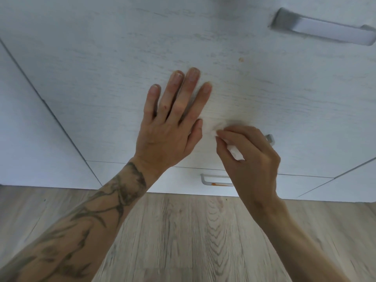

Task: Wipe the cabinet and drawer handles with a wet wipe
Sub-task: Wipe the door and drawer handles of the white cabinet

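Note:
My left hand (173, 119) lies flat with straight, spread fingers against the white wood-grain drawer front (101, 68). Just right of it, my right hand (250, 157) grips a crumpled white wet wipe (216, 128) with curled fingers, in front of the middle drawer's handle, of which only the grey right end (269, 138) shows. The upper drawer's grey bar handle (325, 29) is at the top right, blurred. The lowest drawer's handle (215, 181) sits below my hands, with an orange smear on its lower edge; my right wrist covers its right part.
A small orange-brown spot (241, 59) marks the drawer front above my hands. Neighbouring white cabinet panels flank the drawers at left (24, 129) and right (345, 186). Light wood-look floor (183, 241) runs below the cabinet base.

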A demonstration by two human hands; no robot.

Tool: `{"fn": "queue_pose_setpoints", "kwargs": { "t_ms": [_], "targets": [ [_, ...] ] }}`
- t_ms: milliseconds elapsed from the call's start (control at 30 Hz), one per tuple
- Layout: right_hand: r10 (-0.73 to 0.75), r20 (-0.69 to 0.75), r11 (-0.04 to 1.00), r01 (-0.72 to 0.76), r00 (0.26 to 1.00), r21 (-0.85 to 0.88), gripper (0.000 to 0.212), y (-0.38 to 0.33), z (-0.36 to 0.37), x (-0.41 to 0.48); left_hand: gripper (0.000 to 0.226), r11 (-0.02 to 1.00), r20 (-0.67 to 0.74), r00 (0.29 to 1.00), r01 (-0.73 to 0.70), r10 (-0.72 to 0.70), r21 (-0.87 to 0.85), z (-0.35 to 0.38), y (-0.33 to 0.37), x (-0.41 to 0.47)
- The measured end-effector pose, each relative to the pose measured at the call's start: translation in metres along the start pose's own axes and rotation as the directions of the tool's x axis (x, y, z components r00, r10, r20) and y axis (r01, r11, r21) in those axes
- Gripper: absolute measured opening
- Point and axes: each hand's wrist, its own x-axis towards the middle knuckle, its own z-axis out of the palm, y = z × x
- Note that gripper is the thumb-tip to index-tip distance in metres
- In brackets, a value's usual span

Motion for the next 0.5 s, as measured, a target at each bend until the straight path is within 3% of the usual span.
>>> {"fn": "queue_pose_setpoints", "kwargs": {
  "t_ms": [500],
  "targets": [
    [0.016,0.050,0.999,-0.018,0.999,0.032,0.004,0.007,-0.015,-0.005,0.077,1.000,0.012,1.000,0.002,-0.002,-0.009,0.001,0.000,-0.001]
  ]
}}
